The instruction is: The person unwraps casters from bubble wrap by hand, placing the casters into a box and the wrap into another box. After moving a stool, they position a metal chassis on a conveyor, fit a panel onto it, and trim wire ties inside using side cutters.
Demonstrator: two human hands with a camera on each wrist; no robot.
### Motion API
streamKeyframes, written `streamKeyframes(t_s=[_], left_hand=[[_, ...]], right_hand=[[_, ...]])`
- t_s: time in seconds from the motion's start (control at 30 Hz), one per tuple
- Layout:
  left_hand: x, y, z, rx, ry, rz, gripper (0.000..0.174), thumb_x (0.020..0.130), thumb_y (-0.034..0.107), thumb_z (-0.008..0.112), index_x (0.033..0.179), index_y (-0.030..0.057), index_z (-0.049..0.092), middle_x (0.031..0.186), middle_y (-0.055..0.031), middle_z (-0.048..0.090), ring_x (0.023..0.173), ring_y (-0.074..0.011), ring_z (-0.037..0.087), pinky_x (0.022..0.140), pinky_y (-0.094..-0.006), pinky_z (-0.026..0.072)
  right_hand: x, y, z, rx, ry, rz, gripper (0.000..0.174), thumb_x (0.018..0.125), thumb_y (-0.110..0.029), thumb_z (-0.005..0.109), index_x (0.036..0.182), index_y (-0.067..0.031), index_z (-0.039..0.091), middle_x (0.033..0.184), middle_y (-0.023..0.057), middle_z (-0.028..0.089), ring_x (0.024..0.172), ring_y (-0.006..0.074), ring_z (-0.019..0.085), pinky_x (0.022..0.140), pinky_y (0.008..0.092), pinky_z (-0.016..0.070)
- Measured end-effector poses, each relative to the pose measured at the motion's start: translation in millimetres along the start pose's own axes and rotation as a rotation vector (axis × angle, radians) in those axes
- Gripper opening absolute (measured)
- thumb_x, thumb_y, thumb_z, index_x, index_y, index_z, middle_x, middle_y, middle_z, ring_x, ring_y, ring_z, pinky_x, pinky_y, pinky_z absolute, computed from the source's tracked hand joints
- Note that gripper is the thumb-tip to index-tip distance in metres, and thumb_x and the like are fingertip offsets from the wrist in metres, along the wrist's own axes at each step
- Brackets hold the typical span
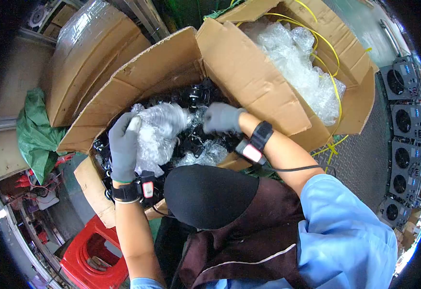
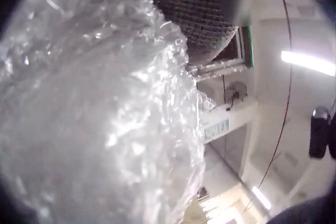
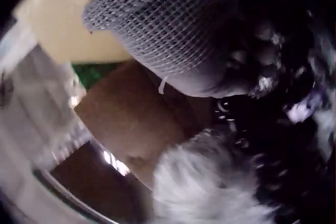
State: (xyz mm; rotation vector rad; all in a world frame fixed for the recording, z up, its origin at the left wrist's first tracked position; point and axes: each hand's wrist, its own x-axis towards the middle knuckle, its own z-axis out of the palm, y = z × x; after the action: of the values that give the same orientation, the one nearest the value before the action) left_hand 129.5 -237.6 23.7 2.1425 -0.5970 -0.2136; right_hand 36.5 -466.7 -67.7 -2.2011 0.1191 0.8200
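Observation:
My left hand (image 1: 124, 142), in a grey knit glove, grips a crumpled bundle of clear bubble wrap (image 1: 155, 130) over an open cardboard box. The wrap fills much of the left wrist view, with part of the glove (image 2: 194, 14) above it. To the bundle's right, my gloved right hand (image 1: 222, 118) has its fingers curled, close to a strip of clear plastic (image 1: 197, 117). Dark parts surround its fingertips in the right wrist view, and I cannot tell whether they pinch anything. Black metal parts (image 1: 197, 94) and more bubble wrap (image 1: 203, 154) lie in the box.
The box's raised flap (image 1: 253, 74) separates it from another carton of bubble wrap (image 1: 292, 62) with yellow strapping (image 1: 333, 53). A tall carton (image 1: 92, 58) and green sack (image 1: 39, 130) stand left. A red stool (image 1: 95, 255) is lower left; fan units (image 1: 403, 120) line the right.

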Motion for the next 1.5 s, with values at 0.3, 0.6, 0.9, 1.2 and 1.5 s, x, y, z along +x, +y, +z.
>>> streamKeyframes(t_s=[0.3, 0.6, 0.9, 1.2, 1.5], left_hand=[[-4.1, -45.7, -21.4, -0.698, 0.201, -0.432, 0.027, 0.087, 0.013, 0.048, 0.103, -0.0065, 0.057, 0.093, -0.0069, 0.059, 0.085, -0.0139, 0.051, 0.079, -0.0248, 0.0397], [-25.0, -56.1, -53.4, -0.342, 0.118, -0.352, 0.029, 0.087, 0.017, 0.051, 0.105, -0.0053, 0.057, 0.096, -0.0060, 0.060, 0.089, -0.0121, 0.051, 0.081, -0.0248, 0.0395], [-17.9, -16.9, -14.9, -0.273, 0.185, -0.311, 0.015, 0.086, 0.012, 0.052, 0.079, -0.0008, 0.057, 0.068, 0.0013, 0.050, 0.065, -0.0071, 0.043, 0.059, -0.0235, 0.0372], [-8.0, -3.4, 17.3, -0.206, -0.086, -0.028, 0.033, 0.085, 0.023, 0.057, 0.106, -0.0035, 0.054, 0.088, -0.0099, 0.061, 0.080, -0.0153, 0.054, 0.075, -0.0278, 0.0432], [-16.1, 3.8, -22.3, -0.461, 0.045, -0.259, 0.015, 0.084, 0.015, 0.053, 0.086, 0.0004, 0.056, 0.075, 0.0035, 0.048, 0.069, -0.0055, 0.040, 0.061, -0.0203, 0.0336]], right_hand=[[35.1, 31.0, 77.4, -0.422, -0.268, -0.065, 0.032, 0.067, -0.020, 0.063, 0.092, 0.0000, 0.066, 0.090, 0.0219, 0.064, 0.084, 0.0342, 0.063, 0.069, 0.0396, 0.0496], [6.3, 3.3, 0.5, 0.847, 0.012, -0.571, 0.024, 0.076, -0.016, 0.048, 0.080, 0.0009, 0.065, 0.076, 0.0078, 0.064, 0.075, 0.0156, 0.058, 0.073, 0.0285, 0.0447], [19.0, -27.6, -22.0, 1.840, -0.253, -0.677, 0.050, 0.069, -0.015, 0.044, 0.110, 0.0117, 0.053, 0.115, 0.0219, 0.055, 0.107, 0.0301, 0.053, 0.099, 0.0390, 0.0370], [20.3, -49.1, -21.5, 1.896, -0.324, -0.670, 0.063, 0.066, -0.020, 0.048, 0.119, 0.0140, 0.043, 0.120, 0.0271, 0.050, 0.109, 0.0334, 0.051, 0.100, 0.0413, 0.0359], [57.9, -12.9, 3.6, 1.060, 0.169, -0.215, 0.027, 0.076, -0.021, 0.052, 0.094, -0.0047, 0.063, 0.097, 0.0128, 0.064, 0.090, 0.0287, 0.061, 0.082, 0.0417, 0.0478]])
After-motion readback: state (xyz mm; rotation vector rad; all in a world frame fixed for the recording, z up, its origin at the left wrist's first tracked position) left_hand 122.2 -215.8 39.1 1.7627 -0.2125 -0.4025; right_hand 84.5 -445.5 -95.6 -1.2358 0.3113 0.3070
